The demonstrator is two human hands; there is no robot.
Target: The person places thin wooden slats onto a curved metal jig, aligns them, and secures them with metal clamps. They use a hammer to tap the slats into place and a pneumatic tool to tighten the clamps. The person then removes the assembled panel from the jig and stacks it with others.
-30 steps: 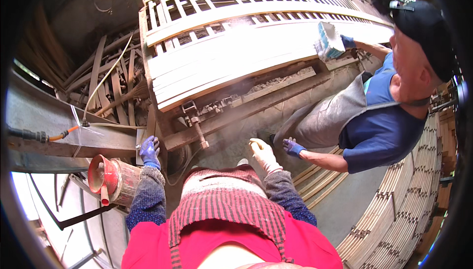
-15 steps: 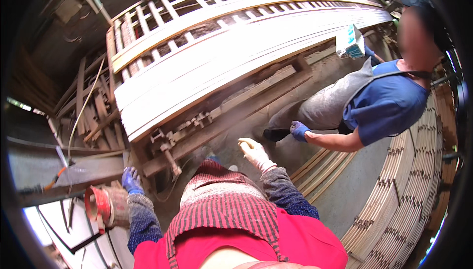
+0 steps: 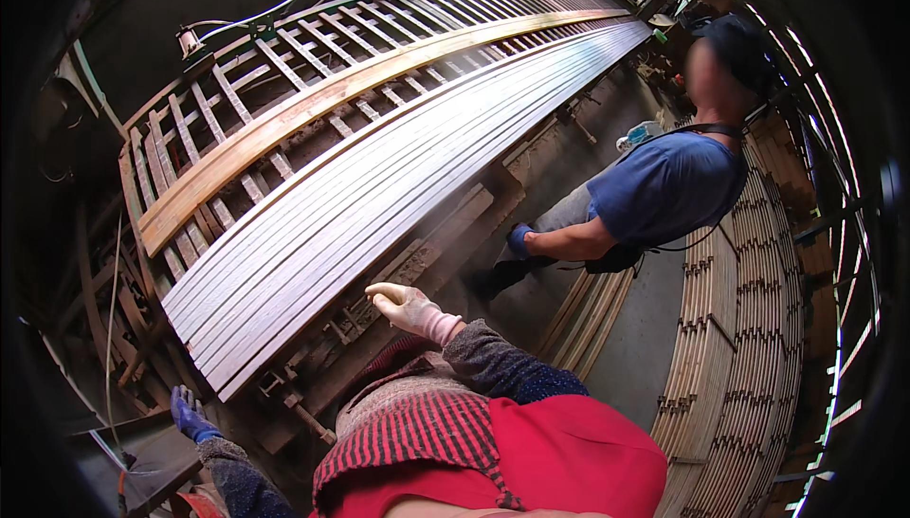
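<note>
My left hand point(image 3: 192, 414), in a blue glove, is at the lower left, near the close end of a row of long wooden boards point(image 3: 379, 200). Its fingers are apart and hold nothing. My right hand point(image 3: 409, 311), in a white glove, hovers by the boards' near edge with fingers loosely bent and nothing visible in them. The boards lie side by side, their tops whitish, across a slatted rack point(image 3: 292, 60). Beyond them one bare yellowish plank point(image 3: 346, 80) lies separately on the slats.
A co-worker point(image 3: 668, 177) in a blue shirt and cap stands at the right, a white-and-blue thing point(image 3: 637, 136) beside them. Tall stacks of bundled strips point(image 3: 749, 328) line the right side. Loose strips point(image 3: 592, 319) lie on the floor. Scrap wood point(image 3: 109, 300) is piled at the left.
My view has turned and shifted toward the boards. My right hand has come closer to their near edge, and my left hand to their end. The co-worker has turned and lowered the white-and-blue thing.
</note>
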